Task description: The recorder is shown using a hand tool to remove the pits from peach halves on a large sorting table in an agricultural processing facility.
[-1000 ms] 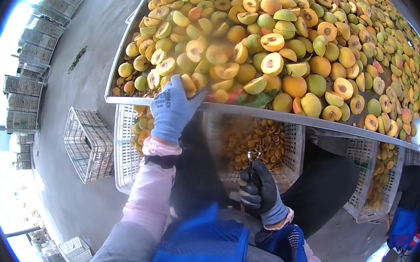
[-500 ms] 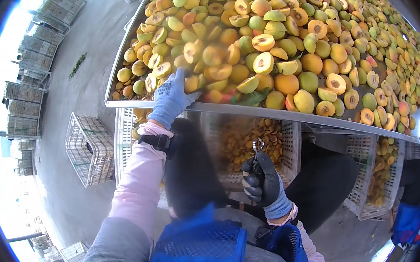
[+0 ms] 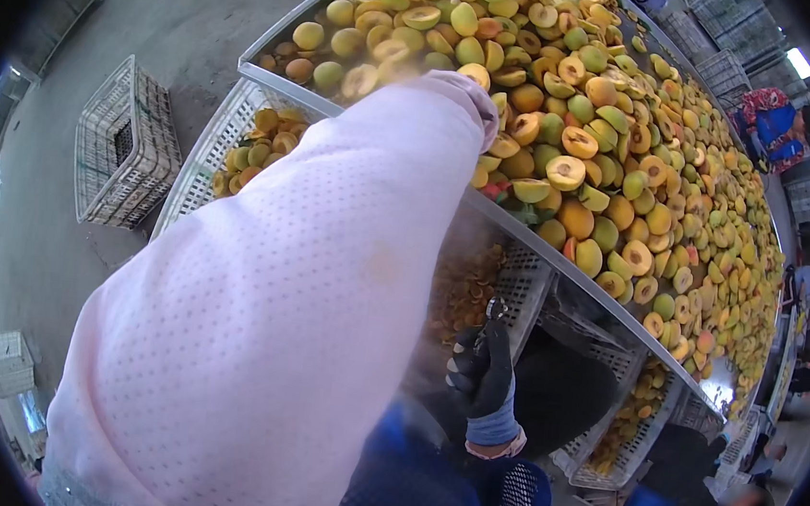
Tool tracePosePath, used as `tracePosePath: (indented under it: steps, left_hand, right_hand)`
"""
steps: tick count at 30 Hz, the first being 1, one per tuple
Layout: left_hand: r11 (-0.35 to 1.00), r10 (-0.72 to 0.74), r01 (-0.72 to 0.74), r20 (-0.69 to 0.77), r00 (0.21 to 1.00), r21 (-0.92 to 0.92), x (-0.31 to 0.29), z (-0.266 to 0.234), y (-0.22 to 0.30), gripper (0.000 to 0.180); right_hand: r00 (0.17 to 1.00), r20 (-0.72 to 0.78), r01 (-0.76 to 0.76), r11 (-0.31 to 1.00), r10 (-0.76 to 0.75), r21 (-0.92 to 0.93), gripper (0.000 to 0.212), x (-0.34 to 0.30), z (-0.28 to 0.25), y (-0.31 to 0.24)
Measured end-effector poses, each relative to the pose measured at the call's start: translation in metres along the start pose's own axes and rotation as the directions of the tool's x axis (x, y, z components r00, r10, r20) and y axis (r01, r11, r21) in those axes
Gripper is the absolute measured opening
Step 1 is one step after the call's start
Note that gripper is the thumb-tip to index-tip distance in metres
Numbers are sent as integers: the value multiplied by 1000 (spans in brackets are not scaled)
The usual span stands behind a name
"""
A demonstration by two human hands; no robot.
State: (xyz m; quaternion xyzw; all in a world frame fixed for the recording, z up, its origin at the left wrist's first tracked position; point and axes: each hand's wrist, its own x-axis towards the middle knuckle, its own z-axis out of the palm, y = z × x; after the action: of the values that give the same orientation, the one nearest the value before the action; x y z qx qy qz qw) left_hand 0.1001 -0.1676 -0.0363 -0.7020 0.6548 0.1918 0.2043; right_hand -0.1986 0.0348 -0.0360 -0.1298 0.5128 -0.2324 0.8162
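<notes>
My right hand (image 3: 483,375), in a dark-coated glove with a blue cuff, is closed around a small pitting tool; its metal looped tip (image 3: 496,308) sticks up past the fingers. It is held low, below the edge of a metal-rimmed table (image 3: 604,295). My left arm in a pink dotted sleeve (image 3: 276,290) fills the middle of the view, raised close to the camera and reaching over the table's near edge. The sleeve hides my left hand. Many halved yellow-green peaches (image 3: 580,141) cover the table, cut faces showing on several, pits in some.
Under the table, white plastic crates hold cut fruit: one at left (image 3: 204,153), one at right (image 3: 618,407), and another behind my right hand (image 3: 523,283). An empty-looking crate (image 3: 128,147) stands on the floor at left. Other people (image 3: 772,126) are along the table's right side.
My left hand was on fruit at the table's near edge; now that arm is raised across the view. The view has turned, tilting the table. My right hand still grips the tool.
</notes>
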Motion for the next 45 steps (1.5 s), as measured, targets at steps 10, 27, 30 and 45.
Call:
tracePosePath:
  steps: [10,27,30,45]
  left_hand:
    - [791,-316,-221,-690,652,-571,-92,43,-3,51]
    - [18,-184,-578,-571,800,-816,-178,72,126,27]
    - [124,-210,-665,-674,708,-737,-176,84,137,23]
    - [171,-215,-589,-613,760,-790,-186,75,156,21]
  right_hand:
    - [997,-62,44,997,-40,65,38,0,-27,-12]
    - [515,344,812,318,-785,-489,20,-10,26,-19]
    - [470,465,749,60,-750,-660,21,-19,29,-22]
    - [505,361,805,277,-784,-525,24,-11,10,-2]
